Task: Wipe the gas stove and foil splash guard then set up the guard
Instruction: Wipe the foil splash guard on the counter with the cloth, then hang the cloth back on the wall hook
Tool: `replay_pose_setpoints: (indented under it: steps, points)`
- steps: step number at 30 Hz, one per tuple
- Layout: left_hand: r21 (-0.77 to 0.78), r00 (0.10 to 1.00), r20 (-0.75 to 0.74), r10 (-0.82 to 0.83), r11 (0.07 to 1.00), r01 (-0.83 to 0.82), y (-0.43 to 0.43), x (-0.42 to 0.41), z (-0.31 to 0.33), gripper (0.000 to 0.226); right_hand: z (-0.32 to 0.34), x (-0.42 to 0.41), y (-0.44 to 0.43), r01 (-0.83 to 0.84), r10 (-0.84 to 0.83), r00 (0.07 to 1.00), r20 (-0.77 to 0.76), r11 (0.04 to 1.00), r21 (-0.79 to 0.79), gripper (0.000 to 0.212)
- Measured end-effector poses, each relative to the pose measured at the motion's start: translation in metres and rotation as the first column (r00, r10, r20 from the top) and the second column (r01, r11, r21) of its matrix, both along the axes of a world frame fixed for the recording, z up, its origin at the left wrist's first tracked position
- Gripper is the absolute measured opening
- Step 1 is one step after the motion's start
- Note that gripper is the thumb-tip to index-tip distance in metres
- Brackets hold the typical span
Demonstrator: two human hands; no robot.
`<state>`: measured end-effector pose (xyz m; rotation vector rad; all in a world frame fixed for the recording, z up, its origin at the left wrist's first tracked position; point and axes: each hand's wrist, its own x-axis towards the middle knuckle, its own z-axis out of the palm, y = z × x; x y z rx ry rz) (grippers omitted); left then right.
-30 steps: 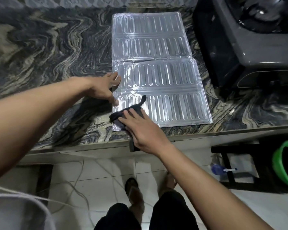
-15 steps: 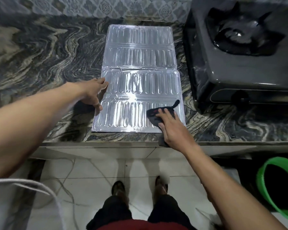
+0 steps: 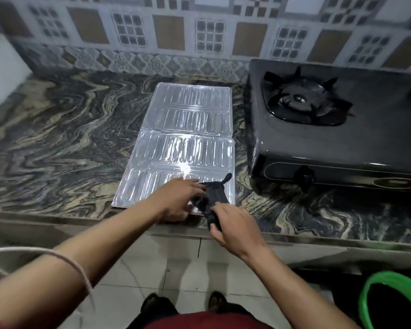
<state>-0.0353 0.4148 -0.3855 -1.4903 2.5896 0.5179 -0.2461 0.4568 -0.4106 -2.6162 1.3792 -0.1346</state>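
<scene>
The foil splash guard (image 3: 185, 138) lay flat on the counter (image 3: 57, 138), 2 ribbed silver panels unfolded end to end, just left of the black gas stove (image 3: 342, 138). A dark cloth (image 3: 215, 198) sat crumpled on its near right corner.

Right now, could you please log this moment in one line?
step: wiping guard | left hand: touches cloth, grip unclear | right hand: grips cloth | guard: flat on counter, left of stove
</scene>
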Motion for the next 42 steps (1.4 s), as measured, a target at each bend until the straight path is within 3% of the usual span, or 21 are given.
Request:
replay_pose_setpoints:
  steps: [2, 5, 7, 10, 14, 18, 22, 25, 28, 33, 37, 42]
  points:
    - [-0.057, 0.998, 0.057, -0.015, 0.998, 0.018, 0.001, -0.011, -0.004, 0.063, 0.008, -0.005, -0.008, 0.016, -0.019, 0.999, 0.042, 0.998, 0.064, 0.016]
    - [-0.127, 0.998, 0.046, 0.04, 0.991, -0.034, 0.0, -0.012, -0.005, 0.046, 0.02, -0.012, -0.02, 0.128, -0.169, 0.963, 0.211, 0.972, 0.195, 0.015]
    - [-0.115, 0.991, -0.083, 0.105, 0.987, -0.114, 0.001, -0.012, 0.005, 0.029, 0.035, -0.015, -0.029, 0.185, -0.295, 0.892, 0.342, 0.929, 0.32, 0.015]
    - [-0.055, 0.912, -0.302, 0.276, 0.951, -0.306, 0.002, -0.014, 0.031, 0.021, 0.058, -0.023, -0.043, 0.193, -0.403, 0.78, 0.478, 0.882, 0.429, 0.013]
    - [0.028, 0.793, -0.495, 0.356, 0.918, -0.395, -0.01, -0.021, 0.087, 0.016, 0.103, -0.029, -0.055, 0.033, -0.435, 0.626, 0.647, 0.844, 0.535, 0.012]
    - [-0.052, 0.78, -0.529, 0.333, 0.905, -0.421, -0.029, -0.023, 0.14, 0.011, 0.138, -0.023, -0.063, -0.005, -0.301, 0.707, 0.64, 0.903, 0.43, 0.041]
    - [-0.056, 0.789, -0.499, 0.358, 0.896, -0.441, -0.04, -0.012, 0.189, 0.013, 0.174, -0.03, -0.088, 0.033, -0.199, 0.678, 0.707, 0.97, 0.242, 0.033]
    - [0.065, 0.714, -0.599, 0.363, 0.911, -0.408, -0.045, -0.003, 0.221, 0.009, 0.206, -0.039, -0.109, -0.042, -0.12, 0.649, 0.751, 0.98, 0.193, 0.034]
    - [0.087, 0.641, -0.692, 0.331, 0.92, -0.381, -0.054, 0.001, 0.248, 0.012, 0.238, -0.043, -0.126, -0.186, -0.03, 0.625, 0.78, 0.965, 0.186, 0.029]
    - [-0.01, 0.648, -0.716, 0.261, 0.924, -0.383, -0.078, 0.007, 0.281, 0.009, 0.284, -0.038, -0.15, -0.184, 0.086, 0.716, 0.693, 0.98, 0.069, 0.036]
    - [-0.032, 0.616, -0.761, 0.204, 0.936, -0.349, -0.105, 0.011, 0.305, 0.013, 0.312, -0.03, -0.179, -0.127, 0.094, 0.717, 0.691, 0.992, -0.003, 0.032]
    - [-0.09, 0.656, -0.744, 0.125, 0.955, -0.284, -0.146, 0.022, 0.332, 0.029, 0.341, -0.019, -0.225, -0.089, 0.092, 0.75, 0.655, 0.995, -0.037, 0.037]
